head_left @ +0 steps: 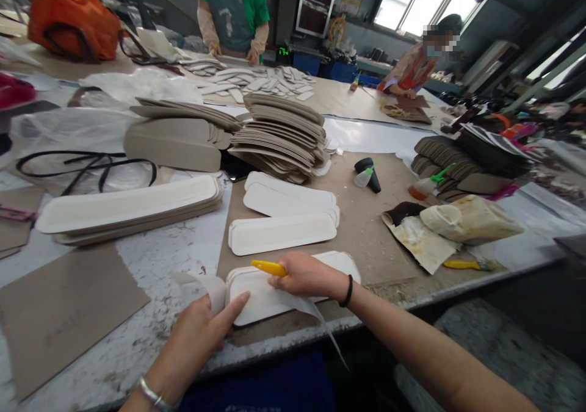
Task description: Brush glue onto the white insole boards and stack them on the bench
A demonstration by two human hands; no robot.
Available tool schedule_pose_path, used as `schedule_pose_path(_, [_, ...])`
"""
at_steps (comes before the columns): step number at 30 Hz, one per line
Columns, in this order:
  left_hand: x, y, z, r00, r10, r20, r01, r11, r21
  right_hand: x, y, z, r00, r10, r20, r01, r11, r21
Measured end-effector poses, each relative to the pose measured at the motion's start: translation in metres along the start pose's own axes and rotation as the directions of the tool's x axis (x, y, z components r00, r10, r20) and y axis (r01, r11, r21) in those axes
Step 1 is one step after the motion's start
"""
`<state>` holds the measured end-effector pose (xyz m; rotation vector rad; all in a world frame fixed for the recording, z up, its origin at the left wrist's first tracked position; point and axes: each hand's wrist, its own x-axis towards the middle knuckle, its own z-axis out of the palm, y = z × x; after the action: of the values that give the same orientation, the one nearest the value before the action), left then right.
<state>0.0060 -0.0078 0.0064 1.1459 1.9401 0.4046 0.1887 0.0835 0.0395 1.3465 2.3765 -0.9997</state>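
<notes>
A small stack of white rounded strips (256, 296) lies near the table's front edge. At its left end, my left hand (201, 332) is closed, thumb on the top white strip and fingers partly hidden below. A curled translucent film (213, 287) sticks up beside that thumb. My right hand (309, 276) is closed round a yellow-handled tool (268, 268) over the stack; the tool's working end is hidden. Beneath this hand, another translucent film strip (315, 312) hangs past the table edge. Just beyond lie more white strips (284, 234).
A long stack of strips (132, 207) lies left, and tall grey-brown piles (284, 132) stand behind. On the right are a glue bottle (423, 187), a stained cloth roll (467, 220) and a yellow-handled brush (467, 265). Two people work across the table.
</notes>
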Motion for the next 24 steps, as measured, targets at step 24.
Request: schedule_pose_path(24, [-0.001,0.002,0.000,0.997,-0.057,0.058,0.063,0.992,-0.108,-0.052,0.015,-0.020,0.986,0.159,-0.039,-0.164,0.973,-0.160])
